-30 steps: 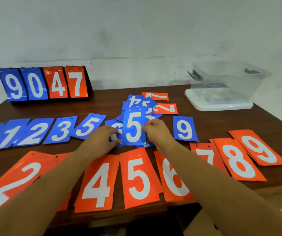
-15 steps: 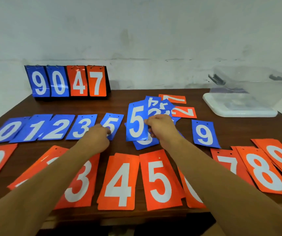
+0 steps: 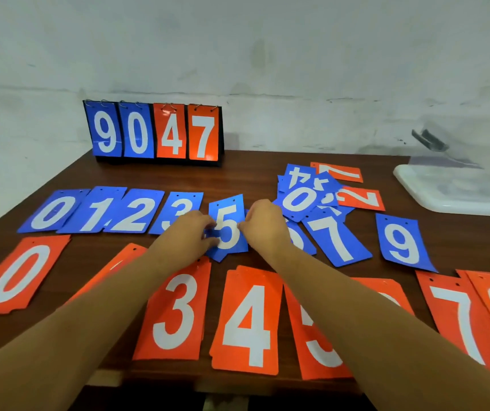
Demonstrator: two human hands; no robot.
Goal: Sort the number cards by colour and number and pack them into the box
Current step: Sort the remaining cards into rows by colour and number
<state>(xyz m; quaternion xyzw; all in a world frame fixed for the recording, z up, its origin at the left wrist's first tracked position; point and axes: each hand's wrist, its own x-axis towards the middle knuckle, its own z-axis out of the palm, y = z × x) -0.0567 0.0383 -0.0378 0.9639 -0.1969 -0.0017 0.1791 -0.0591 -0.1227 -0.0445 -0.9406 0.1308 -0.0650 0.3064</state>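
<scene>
Left grip (image 3: 189, 237) and right grip (image 3: 263, 226) each pinch a side edge of the blue 5 card (image 3: 228, 232), likely squaring it into sequence beside the blue 3 card (image 3: 180, 206)

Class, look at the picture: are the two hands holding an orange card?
No: the left hand and the right hand pinch opposite edges of a blue 5 card.

a flip scoreboard (image 3: 155, 132) reading 9047 stands at the back of the wooden table (image 3: 252, 170), seemingly against the wall (image 3: 267, 54).
</scene>
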